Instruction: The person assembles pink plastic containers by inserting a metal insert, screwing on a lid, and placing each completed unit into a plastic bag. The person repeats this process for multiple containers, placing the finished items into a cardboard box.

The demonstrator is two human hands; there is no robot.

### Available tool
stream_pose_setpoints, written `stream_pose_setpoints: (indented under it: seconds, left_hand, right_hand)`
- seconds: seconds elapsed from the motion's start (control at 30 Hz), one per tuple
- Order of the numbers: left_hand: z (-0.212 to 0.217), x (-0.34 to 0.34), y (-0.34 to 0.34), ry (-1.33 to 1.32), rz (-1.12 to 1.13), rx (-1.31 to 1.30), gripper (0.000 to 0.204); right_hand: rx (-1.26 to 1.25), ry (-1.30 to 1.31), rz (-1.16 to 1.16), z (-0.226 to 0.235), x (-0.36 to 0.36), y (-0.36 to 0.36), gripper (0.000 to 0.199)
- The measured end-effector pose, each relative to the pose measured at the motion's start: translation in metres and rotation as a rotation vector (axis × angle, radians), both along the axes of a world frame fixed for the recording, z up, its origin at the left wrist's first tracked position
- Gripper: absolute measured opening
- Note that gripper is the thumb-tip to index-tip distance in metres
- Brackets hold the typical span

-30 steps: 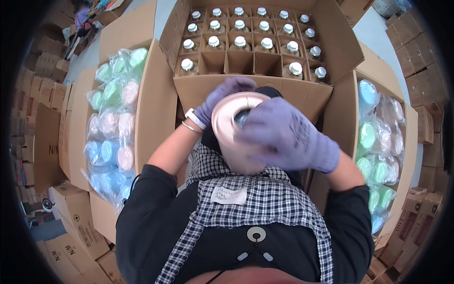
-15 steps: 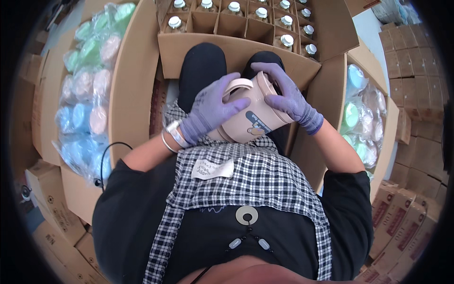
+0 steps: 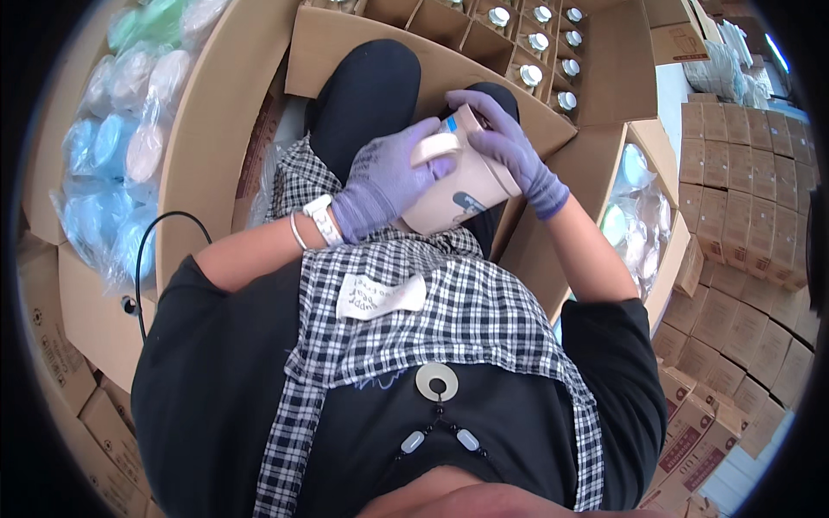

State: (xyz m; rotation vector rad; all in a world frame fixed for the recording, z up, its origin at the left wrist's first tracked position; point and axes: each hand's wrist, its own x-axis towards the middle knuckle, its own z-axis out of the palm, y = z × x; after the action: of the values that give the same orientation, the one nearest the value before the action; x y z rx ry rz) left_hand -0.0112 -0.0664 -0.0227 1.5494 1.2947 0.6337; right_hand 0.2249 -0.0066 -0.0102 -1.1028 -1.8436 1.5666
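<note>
A beige-pink mug (image 3: pixel 471 180) lies tilted on its side above my lap, its rim end toward the upper right. My left hand (image 3: pixel 384 177), in a purple glove, is closed around the mug by its handle (image 3: pixel 436 149). On the rim end, my right hand (image 3: pixel 508 151), also gloved, grips with fingers over the edge and thumb near the opening. A dark blue-grey printed patch shows on the mug's side, and a small bright blue patch sits near the rim. The inside of the mug is hidden.
Ahead stands a divided carton (image 3: pixel 492 65) of clear bottles with white caps (image 3: pixel 530 75). An open box at left holds plastic-wrapped blue, green and pink cups (image 3: pixel 112 142); a similar box (image 3: pixel 661 250) stands at right. Stacked cartons (image 3: pixel 747 190) rise farther right.
The mug has turned in my hands, so its handle faces me more and its printed patch sits lower. Both hands keep hold of it. The whole view has shifted and tilted slightly.
</note>
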Motion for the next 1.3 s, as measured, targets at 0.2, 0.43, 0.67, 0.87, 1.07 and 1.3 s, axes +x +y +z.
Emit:
stream_pose_setpoints:
  seconds: [0.2, 0.43, 0.67, 0.87, 1.07, 1.3]
  left_hand:
    - [-0.020, -0.049, 0.071, -0.737, -0.527, -0.225, 0.083]
    - [-0.045, -0.046, 0.046, -0.630, -0.334, -0.267, 0.070]
    - [-0.024, -0.009, 0.019, -0.136, 0.019, -0.024, 0.063]
    - [-0.039, -0.018, 0.063, -0.488, -0.256, -0.191, 0.062]
    - [-0.052, -0.027, 0.101, -0.667, -0.554, -0.416, 0.064]
    - [-0.030, -0.031, 0.078, -0.590, -0.528, -0.250, 0.090]
  right_hand:
    - [0.739, -0.084, 0.432, 0.091, -0.042, -0.014, 0.093]
    - [0.696, -0.190, 0.437, 0.058, -0.026, -0.017, 0.092]
    - [0.170, -0.067, 0.066, 0.010, 0.005, -0.025, 0.106]
    - [-0.035, 0.269, -0.099, 0.033, 0.026, -0.015, 0.069]
    - [0.865, -0.498, 0.459, 0.087, 0.037, 0.009, 0.034]
    - [1.042, -0.558, 0.391, 0.068, 0.026, -0.012, 0.037]
